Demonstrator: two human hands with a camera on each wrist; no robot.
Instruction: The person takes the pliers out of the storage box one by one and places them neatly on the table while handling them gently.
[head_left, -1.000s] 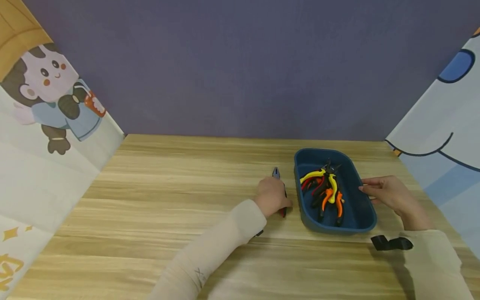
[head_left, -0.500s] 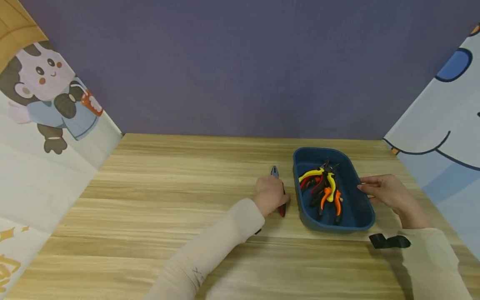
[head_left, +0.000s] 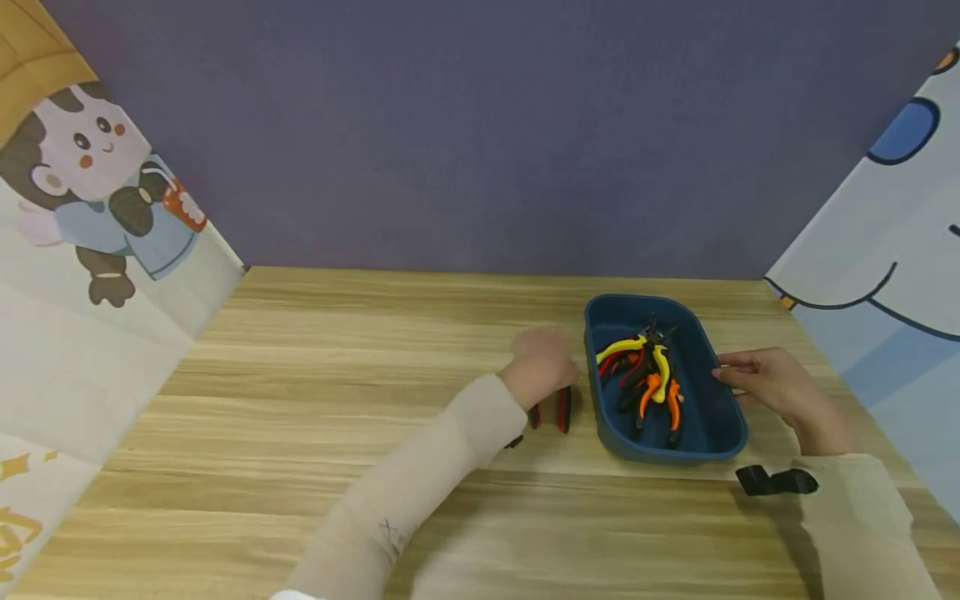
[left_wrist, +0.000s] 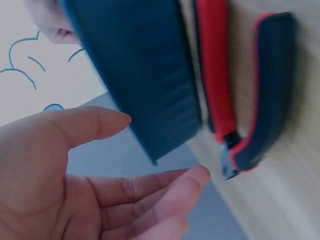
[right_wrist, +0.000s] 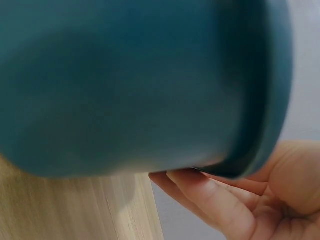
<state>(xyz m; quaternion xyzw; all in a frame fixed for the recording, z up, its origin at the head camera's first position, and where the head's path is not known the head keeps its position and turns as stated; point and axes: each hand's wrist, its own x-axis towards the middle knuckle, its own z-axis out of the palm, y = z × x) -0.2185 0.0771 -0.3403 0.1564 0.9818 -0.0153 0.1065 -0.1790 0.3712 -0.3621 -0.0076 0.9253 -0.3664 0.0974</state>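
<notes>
In the left wrist view, pliers (left_wrist: 217,75) with red and black handles lie on the table, their handles spread apart. My left hand (head_left: 542,367) is just above them, covering their head in the head view. Its thumb and fingers (left_wrist: 185,195) are apart with nothing between them. To the right stands a dark blue plastic bin (head_left: 716,425). Inside it lie several pliers, among them yellow-handled pliers (head_left: 662,375) and orange-handled pliers (head_left: 673,404). My right hand (head_left: 783,396) holds the bin's right wall at the rim, fingers (right_wrist: 210,195) against the outside; the thumb is hidden in the right wrist view.
The wood-grain table (head_left: 337,358) extends left of the bin and in front of it. A dark blue-grey panel (head_left: 480,142) rises behind. Printed cartoon sheets flank the table, the left sheet (head_left: 67,350) and the right sheet (head_left: 885,242).
My left hand has let go of the pliers and moved slightly up and away, and the handles now show spread on the table. The right hand has stayed on the bin.
</notes>
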